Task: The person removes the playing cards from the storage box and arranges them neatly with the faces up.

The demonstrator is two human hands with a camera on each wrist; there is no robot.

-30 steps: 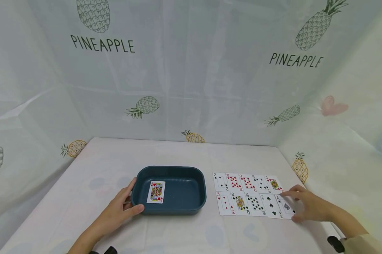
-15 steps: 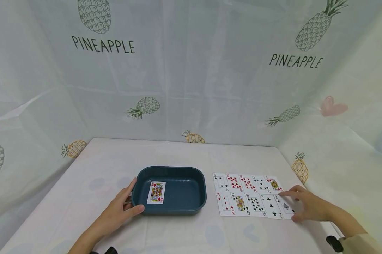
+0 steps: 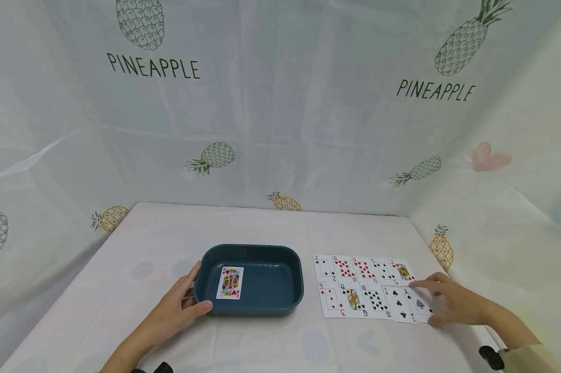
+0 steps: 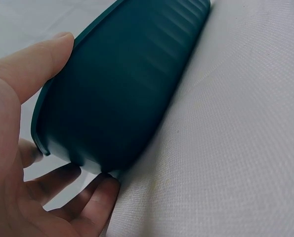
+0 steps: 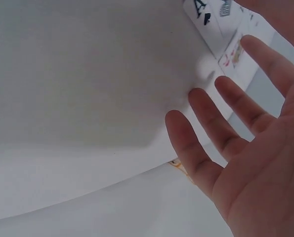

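A dark teal tray (image 3: 275, 282) stands on the table, with a king of hearts (image 3: 230, 283) lying face up inside. My left hand (image 3: 175, 308) grips the tray's left end, thumb on the near side and fingers around the end; the left wrist view shows the fingertips against its wall. Farther right, two rows of playing cards (image 3: 375, 299) lie face up. My right hand (image 3: 457, 303) is over the right end of the near row, index finger and thumb at the ace of spades (image 3: 419, 304). Its other fingers extend freely in the right wrist view.
The far row includes a two (image 3: 324, 267) at its left end and a red-suited face card (image 3: 403, 270) at its right. A pineapple-print cloth (image 3: 280, 119) hangs behind the table and along both sides. White cloth covers the tabletop (image 3: 261, 225).
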